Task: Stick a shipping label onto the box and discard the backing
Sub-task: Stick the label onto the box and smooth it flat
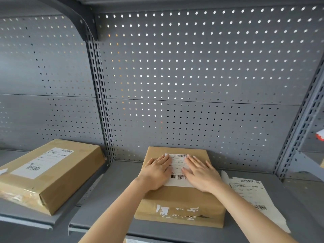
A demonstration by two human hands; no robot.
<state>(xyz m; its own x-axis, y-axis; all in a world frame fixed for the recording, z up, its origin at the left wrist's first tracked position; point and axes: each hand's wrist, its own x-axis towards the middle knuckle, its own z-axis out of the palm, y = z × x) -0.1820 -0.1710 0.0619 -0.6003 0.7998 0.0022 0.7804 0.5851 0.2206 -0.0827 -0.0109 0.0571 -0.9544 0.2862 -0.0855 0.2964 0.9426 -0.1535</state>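
A brown cardboard box (180,202) lies flat on the grey shelf (112,195) in the middle of the view. A white shipping label (178,168) with barcodes lies on its top face. My left hand (157,172) rests flat on the label's left part, fingers together and stretched out. My right hand (201,174) lies flat on the label's right part in the same way. Neither hand grips anything. Torn white tape remains show on the box's front edge.
A second labelled cardboard box (50,174) lies on the neighbouring shelf at the left. Loose label sheets (252,195) lie on the shelf right of the middle box. A grey pegboard wall (192,76) closes the back, with slotted uprights on both sides.
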